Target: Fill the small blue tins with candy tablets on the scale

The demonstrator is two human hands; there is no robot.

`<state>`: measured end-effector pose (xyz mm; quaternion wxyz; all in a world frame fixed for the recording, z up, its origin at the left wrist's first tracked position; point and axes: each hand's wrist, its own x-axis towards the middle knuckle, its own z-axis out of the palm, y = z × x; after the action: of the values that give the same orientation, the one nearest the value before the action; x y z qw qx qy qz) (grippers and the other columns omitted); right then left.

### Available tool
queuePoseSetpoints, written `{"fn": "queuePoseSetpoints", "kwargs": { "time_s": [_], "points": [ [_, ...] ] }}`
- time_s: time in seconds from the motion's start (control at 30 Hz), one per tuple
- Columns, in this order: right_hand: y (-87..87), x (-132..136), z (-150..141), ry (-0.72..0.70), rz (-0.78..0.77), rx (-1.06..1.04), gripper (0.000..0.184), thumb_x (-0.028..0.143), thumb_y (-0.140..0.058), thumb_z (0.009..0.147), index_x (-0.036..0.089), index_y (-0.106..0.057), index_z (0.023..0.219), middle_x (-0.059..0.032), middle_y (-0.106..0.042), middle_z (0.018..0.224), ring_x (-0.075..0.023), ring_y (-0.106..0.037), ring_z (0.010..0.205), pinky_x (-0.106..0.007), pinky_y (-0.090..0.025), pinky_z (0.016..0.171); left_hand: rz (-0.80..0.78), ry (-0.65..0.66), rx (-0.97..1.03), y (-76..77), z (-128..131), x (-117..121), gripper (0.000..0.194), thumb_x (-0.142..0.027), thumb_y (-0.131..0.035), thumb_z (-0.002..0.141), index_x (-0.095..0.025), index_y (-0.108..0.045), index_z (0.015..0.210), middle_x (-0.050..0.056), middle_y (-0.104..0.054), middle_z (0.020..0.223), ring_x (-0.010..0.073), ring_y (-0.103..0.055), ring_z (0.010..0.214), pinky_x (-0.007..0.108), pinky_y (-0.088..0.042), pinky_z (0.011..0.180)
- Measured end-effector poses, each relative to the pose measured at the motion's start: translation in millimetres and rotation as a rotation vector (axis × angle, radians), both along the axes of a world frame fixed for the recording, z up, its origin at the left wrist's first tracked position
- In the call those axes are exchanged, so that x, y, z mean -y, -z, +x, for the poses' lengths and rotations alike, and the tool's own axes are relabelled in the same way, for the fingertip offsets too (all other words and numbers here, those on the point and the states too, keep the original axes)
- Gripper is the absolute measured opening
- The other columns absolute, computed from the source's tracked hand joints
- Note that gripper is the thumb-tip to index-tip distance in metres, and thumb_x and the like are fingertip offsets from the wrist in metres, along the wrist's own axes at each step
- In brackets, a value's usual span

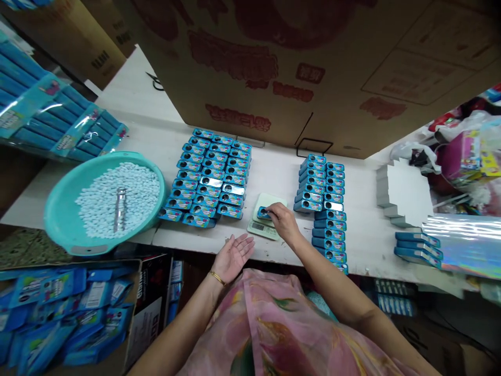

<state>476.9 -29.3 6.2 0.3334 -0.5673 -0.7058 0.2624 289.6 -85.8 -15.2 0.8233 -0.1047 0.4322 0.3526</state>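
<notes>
My right hand (285, 223) pinches the right end of a small blue tin (262, 212), which lies on a pale digital scale (256, 227). A dark round opening shows on the tin's top; the fingertips partly hide the rest. Palm up, my left hand (236, 257) is open and holds nothing at the table's front edge. Left of the scale stand rows of similar blue tins (206, 190). Another two-column group of tins (330, 232) is to its right. A turquoise basin (58, 209) holds many pale blue candies (102, 201) with a metal scoop-like tool (120, 209) on them.
A large cardboard box (329, 115) stands behind the tins. Scissors (155, 82) lie at the back left, near stacked blue packs (47, 109). Below left, a carton (135, 313) holds blue packets (58, 292). White cards (407, 190) and several blue boxes (418, 248) sit right.
</notes>
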Motion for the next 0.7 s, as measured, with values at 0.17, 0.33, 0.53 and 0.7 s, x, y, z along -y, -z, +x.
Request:
{"fn": "queuePoseSetpoints", "kwargs": {
  "time_s": [0.17,0.33,0.53,0.7],
  "points": [
    [-11.4,12.2,15.1,0.148,0.058,-0.102,0.015,0.013,-0.045,0.077,0.019,-0.058,0.081,-0.0024,-0.057,0.079,-0.0133,-0.053,0.078,-0.026,-0.043,0.071,0.016,-0.106,-0.178,6.7,-33.2,-4.6,0.022,-0.025,-0.043,0.079,-0.011,-0.058,0.086,0.011,-0.061,0.091,0.0172,-0.057,0.086,0.03,-0.047,0.075],
    [-10.5,26.5,28.8,0.263,0.046,-0.133,0.011,0.014,-0.049,0.074,0.019,-0.059,0.076,-0.0017,-0.057,0.077,-0.013,-0.054,0.073,-0.026,-0.043,0.065,-0.024,-0.239,-0.318,12.1,-69.2,-10.0,0.018,-0.018,-0.041,0.079,-0.011,-0.058,0.078,0.009,-0.062,0.082,0.0144,-0.059,0.08,0.027,-0.049,0.069],
    [-8.4,21.2,16.2,0.197,0.034,-0.131,0.012,0.014,-0.048,0.076,0.02,-0.059,0.077,-0.0022,-0.057,0.078,-0.0129,-0.054,0.075,-0.026,-0.043,0.069,-0.065,-0.259,-0.328,15.5,-68.7,-4.6,0.017,-0.015,-0.041,0.078,-0.012,-0.058,0.078,0.009,-0.061,0.08,0.0145,-0.059,0.078,0.027,-0.051,0.065],
    [-10.3,11.3,3.2,0.139,0.053,-0.153,0.013,0.014,-0.047,0.076,0.02,-0.059,0.077,-0.0024,-0.057,0.077,-0.0132,-0.054,0.076,-0.027,-0.044,0.07,-0.086,-0.237,-0.308,15.4,-61.3,1.3,0.018,-0.014,-0.04,0.078,-0.012,-0.058,0.078,0.009,-0.061,0.08,0.0134,-0.059,0.077,0.026,-0.051,0.065]
  ]
}}
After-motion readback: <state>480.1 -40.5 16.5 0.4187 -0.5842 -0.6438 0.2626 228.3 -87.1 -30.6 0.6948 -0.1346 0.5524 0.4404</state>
